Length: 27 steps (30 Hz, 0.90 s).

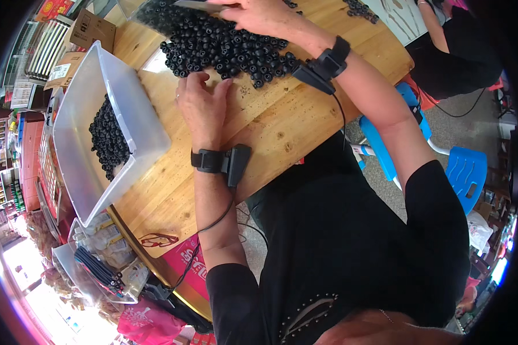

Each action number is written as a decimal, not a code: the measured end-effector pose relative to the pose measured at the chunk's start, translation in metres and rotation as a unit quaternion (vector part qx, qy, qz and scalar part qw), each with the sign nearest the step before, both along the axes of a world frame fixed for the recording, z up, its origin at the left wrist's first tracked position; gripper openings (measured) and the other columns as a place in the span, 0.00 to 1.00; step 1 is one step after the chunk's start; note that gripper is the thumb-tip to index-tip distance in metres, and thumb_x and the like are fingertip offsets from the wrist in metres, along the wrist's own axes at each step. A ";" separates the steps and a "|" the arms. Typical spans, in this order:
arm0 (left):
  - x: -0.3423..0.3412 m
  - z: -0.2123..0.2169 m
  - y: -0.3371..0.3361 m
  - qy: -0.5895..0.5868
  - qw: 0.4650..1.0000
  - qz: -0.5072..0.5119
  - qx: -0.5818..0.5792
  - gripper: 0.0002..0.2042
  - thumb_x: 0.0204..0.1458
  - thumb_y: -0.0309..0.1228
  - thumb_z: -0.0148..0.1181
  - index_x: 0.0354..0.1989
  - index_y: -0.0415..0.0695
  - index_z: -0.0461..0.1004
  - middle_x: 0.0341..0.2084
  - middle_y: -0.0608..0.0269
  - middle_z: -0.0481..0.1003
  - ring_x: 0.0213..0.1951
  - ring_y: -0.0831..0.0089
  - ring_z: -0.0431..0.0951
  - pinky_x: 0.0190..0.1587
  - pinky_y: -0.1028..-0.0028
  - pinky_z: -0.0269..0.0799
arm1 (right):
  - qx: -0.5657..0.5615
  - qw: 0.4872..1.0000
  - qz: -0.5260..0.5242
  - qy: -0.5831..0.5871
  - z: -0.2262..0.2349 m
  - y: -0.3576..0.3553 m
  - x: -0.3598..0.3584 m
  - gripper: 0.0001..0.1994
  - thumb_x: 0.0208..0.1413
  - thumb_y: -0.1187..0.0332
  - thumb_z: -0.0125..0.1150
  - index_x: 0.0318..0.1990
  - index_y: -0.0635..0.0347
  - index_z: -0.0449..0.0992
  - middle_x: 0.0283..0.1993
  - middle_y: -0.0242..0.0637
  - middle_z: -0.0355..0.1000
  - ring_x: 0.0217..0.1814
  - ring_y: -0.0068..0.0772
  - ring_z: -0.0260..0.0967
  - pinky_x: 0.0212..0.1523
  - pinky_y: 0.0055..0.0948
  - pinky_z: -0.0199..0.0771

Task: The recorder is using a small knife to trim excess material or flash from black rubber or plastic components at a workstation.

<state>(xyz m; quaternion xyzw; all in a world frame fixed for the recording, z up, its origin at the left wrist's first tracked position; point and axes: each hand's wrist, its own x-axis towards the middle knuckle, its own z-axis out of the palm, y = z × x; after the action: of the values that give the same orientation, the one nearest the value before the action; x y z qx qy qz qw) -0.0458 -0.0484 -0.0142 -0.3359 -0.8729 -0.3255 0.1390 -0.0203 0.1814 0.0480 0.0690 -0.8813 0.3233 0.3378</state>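
Note:
A heap of small black beads [224, 46] lies on a round wooden table [270, 126]. My left hand [201, 106] rests flat on the wood at the near edge of the heap, fingers spread, holding nothing. My right hand [253, 14] reaches over the far side of the heap and its fingers are closed on a flat grey tool [193, 4] at the top edge of the view. Both wrists carry black bands with a small device and a cable.
A clear plastic bin [77, 149] holding more black beads [108, 138] sits at the table's left edge. Red glasses [158, 240] lie near the front rim. A blue chair [454, 167] stands to the right. Another person in black [460, 52] sits at the far right.

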 end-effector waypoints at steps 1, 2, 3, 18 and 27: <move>0.002 0.003 -0.002 0.006 1.000 -0.002 -0.003 0.17 0.44 0.35 0.79 0.36 0.38 0.80 0.31 0.56 0.77 0.32 0.61 0.78 0.38 0.62 0.75 | -0.075 0.995 0.025 -0.055 0.010 -0.012 0.004 0.13 0.61 0.76 0.59 0.52 0.65 0.80 0.41 0.47 0.76 0.40 0.47 0.78 0.39 0.41 0.78; 0.003 0.002 -0.002 0.007 1.000 -0.011 -0.002 0.16 0.44 0.34 0.78 0.37 0.39 0.81 0.31 0.56 0.77 0.32 0.62 0.78 0.38 0.63 0.75 | -0.150 0.981 0.050 -0.110 0.021 -0.025 0.011 0.14 0.61 0.75 0.59 0.54 0.64 0.80 0.41 0.46 0.77 0.37 0.44 0.80 0.36 0.39 0.80; 0.005 0.000 0.001 0.009 1.000 -0.024 0.002 0.15 0.45 0.34 0.78 0.37 0.39 0.81 0.31 0.57 0.77 0.32 0.62 0.78 0.38 0.63 0.75 | -0.172 0.976 0.055 -0.123 0.027 -0.031 0.017 0.14 0.62 0.74 0.58 0.55 0.62 0.80 0.41 0.43 0.77 0.33 0.36 0.80 0.31 0.36 0.80; 0.007 0.001 0.009 -0.366 0.843 -0.189 0.347 0.13 0.59 0.23 0.66 0.51 0.37 0.79 0.43 0.59 0.82 0.42 0.74 0.80 0.50 0.72 0.75 | -0.383 0.881 0.152 -0.232 0.006 -0.027 0.018 0.18 0.61 0.77 0.64 0.59 0.69 0.77 0.45 0.38 0.81 0.30 0.20 0.77 0.33 0.25 0.79; -0.006 0.004 0.006 -0.462 0.682 -0.263 0.502 0.13 0.63 0.24 0.61 0.55 0.35 0.77 0.44 0.55 0.82 0.44 0.66 0.81 0.56 0.65 0.75 | -0.420 0.846 0.234 -0.232 0.003 -0.030 0.020 0.15 0.62 0.75 0.67 0.55 0.68 0.79 0.41 0.33 0.81 0.31 0.16 0.76 0.30 0.20 0.79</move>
<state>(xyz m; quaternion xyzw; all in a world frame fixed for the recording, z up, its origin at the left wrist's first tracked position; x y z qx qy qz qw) -0.0513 -0.0428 -0.0101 -0.2389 -0.4080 -0.8519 -0.2251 0.0001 0.1516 0.0509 0.0477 -0.6718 0.7383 0.0351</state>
